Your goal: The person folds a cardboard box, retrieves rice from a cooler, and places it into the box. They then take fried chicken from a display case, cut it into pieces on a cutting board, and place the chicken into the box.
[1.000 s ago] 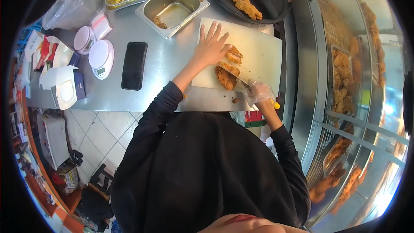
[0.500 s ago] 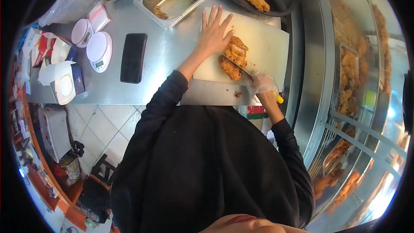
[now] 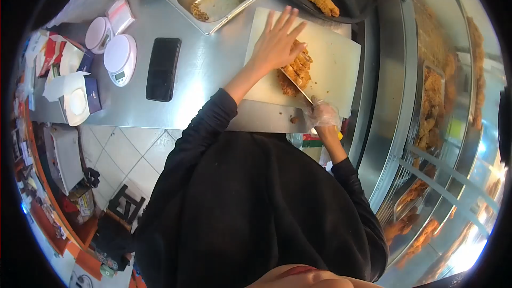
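Knife point(image 3: 297, 86) cuts chicken point(image 3: 302, 65) mid board point(image 3: 336, 56), right side bare.

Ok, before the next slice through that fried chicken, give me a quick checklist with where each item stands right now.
1. Hold-down: the left hand lies flat on the fried chicken, fingers spread. Ok.
2. Clearance: the thumb side of the left hand sits right beside the knife blade, and no gap can be made out. Cannot tell.
3. Grip: the gloved right hand is closed on the knife handle. Ok.
4. Support: the chicken lies wholly on the cutting board. Ok.
5. Clutter: the phone lies apart from the board, to its left. Ok.
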A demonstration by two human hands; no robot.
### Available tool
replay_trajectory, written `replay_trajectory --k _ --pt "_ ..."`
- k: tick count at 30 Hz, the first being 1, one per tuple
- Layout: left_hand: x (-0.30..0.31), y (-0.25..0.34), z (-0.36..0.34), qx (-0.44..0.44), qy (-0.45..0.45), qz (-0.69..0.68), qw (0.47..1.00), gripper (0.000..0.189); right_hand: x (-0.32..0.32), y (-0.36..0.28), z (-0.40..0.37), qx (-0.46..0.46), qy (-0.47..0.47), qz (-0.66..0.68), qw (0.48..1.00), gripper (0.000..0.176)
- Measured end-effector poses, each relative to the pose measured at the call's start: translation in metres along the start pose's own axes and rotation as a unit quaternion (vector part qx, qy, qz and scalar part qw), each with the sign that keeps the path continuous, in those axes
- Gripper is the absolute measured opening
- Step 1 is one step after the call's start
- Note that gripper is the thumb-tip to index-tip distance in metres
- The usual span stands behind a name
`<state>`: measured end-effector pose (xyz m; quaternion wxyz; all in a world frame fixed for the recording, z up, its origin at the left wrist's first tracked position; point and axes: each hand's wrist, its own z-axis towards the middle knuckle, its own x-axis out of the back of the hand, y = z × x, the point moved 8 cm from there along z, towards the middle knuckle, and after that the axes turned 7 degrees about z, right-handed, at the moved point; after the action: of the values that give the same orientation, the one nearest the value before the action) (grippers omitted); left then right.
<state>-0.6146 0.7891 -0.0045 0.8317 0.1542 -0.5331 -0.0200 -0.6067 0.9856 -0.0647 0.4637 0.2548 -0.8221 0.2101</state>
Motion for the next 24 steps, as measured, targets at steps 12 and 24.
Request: replay_trajectory --k 12,24 --pt "-0.02 -0.02 -0.025 -0.024 0.013 -0.04 0.999 0.048 0.005 -0.014 -0.007 -0.05 0.061 0.028 0.997 0.028" --pt "-0.003 0.006 -0.012 -0.05 -0.002 0.008 0.999 0.05 0.024 -0.022 -0.028 -0.046 0.008 0.048 0.998 0.039"
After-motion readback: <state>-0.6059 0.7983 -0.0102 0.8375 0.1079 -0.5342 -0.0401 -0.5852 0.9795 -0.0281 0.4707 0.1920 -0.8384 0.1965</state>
